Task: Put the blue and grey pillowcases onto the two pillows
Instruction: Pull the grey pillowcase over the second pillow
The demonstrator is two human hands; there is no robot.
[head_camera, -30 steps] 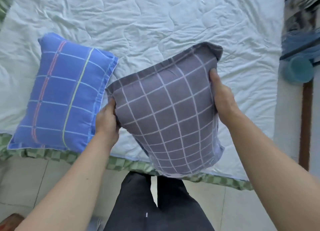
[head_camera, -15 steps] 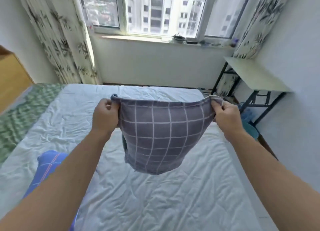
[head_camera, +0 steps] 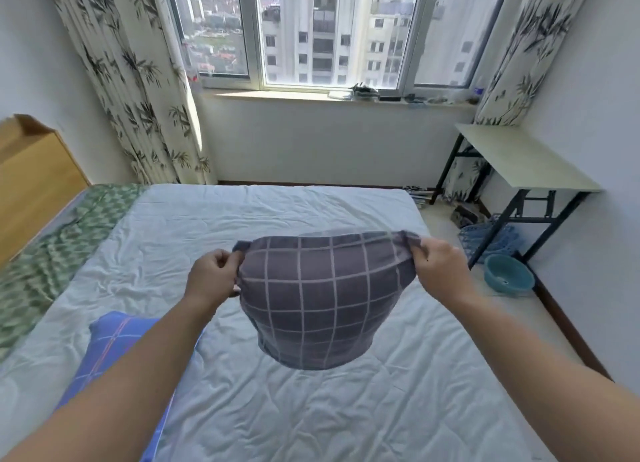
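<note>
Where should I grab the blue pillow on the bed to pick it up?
Probably the blue checked pillow is best taken by its two long side edges, reaching down from above. It lies flat on the white quilt, and the left forearm hides part of it.

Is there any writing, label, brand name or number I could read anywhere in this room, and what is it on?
None can be read.
Grey checked pillow, held up by its top corners: only a white grid, no label showing.
Blue striped pillow on the bed: lines only.
Small items on the windowsill: too small and blurred to read.
</note>
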